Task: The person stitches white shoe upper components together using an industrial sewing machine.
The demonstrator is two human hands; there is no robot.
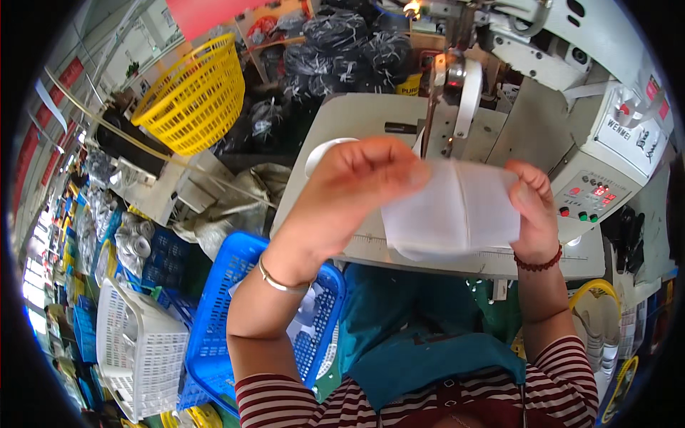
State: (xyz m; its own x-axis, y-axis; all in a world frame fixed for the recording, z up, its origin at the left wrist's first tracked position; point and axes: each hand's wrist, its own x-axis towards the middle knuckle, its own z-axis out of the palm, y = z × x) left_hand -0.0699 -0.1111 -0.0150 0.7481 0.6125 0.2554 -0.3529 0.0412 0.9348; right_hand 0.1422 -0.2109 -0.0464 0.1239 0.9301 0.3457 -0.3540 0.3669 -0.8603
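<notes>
Between my two hands, a thin white sheet-like piece [449,214] with a seam down its middle is held up above the machine table [349,107]. My left hand [364,178] pinches its upper left corner, thumb pressed on top. At its right edge my right hand [535,210] grips it between thumb and fingers. Some motion blur softens the piece, and its exact kind does not show. Just behind it stands the upright metal post [442,107] of an industrial machine. Partly hidden by my left hand, a white rounded piece [321,153] lies on the table.
A control box [596,189] with lit display and buttons stands at right. Left of my lap is a blue basket [214,321] with white pieces inside, next to a white basket [139,364]. Behind are a yellow basket [196,96] and black bags [335,50].
</notes>
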